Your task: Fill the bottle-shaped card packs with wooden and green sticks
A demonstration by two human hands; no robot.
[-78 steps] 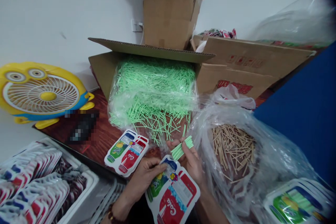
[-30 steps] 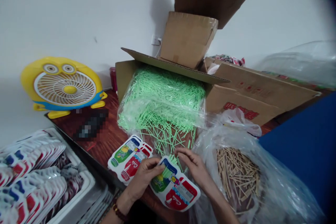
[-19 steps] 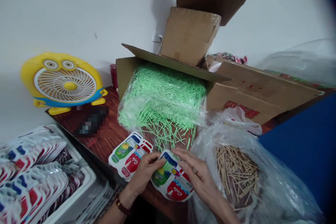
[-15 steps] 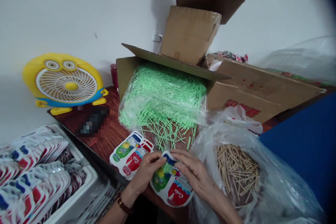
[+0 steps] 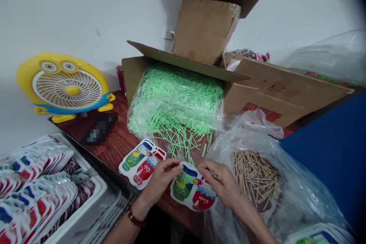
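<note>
A flat printed pouch [image 5: 183,188] with bottle-shaped pictures, one green and one red marked "Cola", is held over the table's front edge. My left hand [image 5: 161,177] pinches its upper left edge between thumb and fingers. At its upper right edge, my right hand [image 5: 224,183] is closed with bent fingers; the fingertips partly cover the pouch. Just left of my left hand lies a small pile of similar pouches [image 5: 143,167]. Behind both hands, loose light-green sticks [image 5: 180,95] spill from a clear bag in an open carton [image 5: 134,76].
Brown sticks [image 5: 257,175] lie in a clear plastic bag [image 5: 303,187] at right. A white crate [image 5: 98,188] packed with pouches stands lower left. A yellow fan [image 5: 73,90] and a blurred dark object [image 5: 100,127] sit behind. More cartons [image 5: 206,26] rise at the back.
Both hands and the pouch have shifted slightly right. My right hand's fingers are drawn back from the pouch's top towards its upper right edge. More pouches show at the lower right.
</note>
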